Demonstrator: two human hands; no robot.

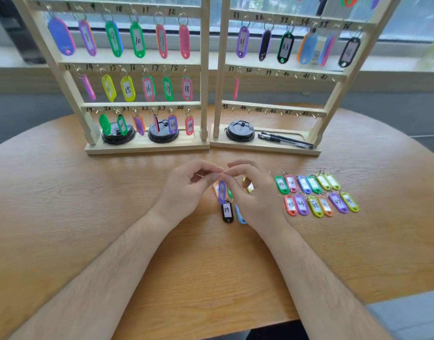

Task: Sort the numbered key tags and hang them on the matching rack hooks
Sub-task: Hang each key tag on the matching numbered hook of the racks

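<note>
Mid-sort, at the hanging step for the 37–42 rail. Pinches ring of a purple tag [222, 192] btwn thumb + forefinger of left hand [186, 190] and likewise of right hand [252, 195], both raised just above the bench [88, 217] and meeting at centre. Lets the tag dangle upright below the fingers, label toward camera but too blurred to read. Prob 38, judging by layout: pink tag [236, 88] on hook 37 of right rack [219, 82], hooks 38–48 bare, black tag 39 [227, 212] flat on bench right under the purple one. Seems to be fiddling w/ the ring, straightening or turning it; can't tell which.

Also on bench: blue tag [240, 215] just beside 39, orange + yellow tags partly hidden behind the hands, two neat rows of tags [301, 204] to the right, front row numbered in the 40s. Left rack [204, 69] filled on every hook in view.

Next, prob: pass ring to one hand, lift tag up + fwd to hook 38 [258, 71], just right of the pink tag, and slip ring over the hook tip. Calls for ring held square to the hook w/ tag hanging free, and fine aim at a small hook. Needs to clear cup lid [240, 131] + pens [284, 139] at the rack base. Then same w/ 39.
</note>
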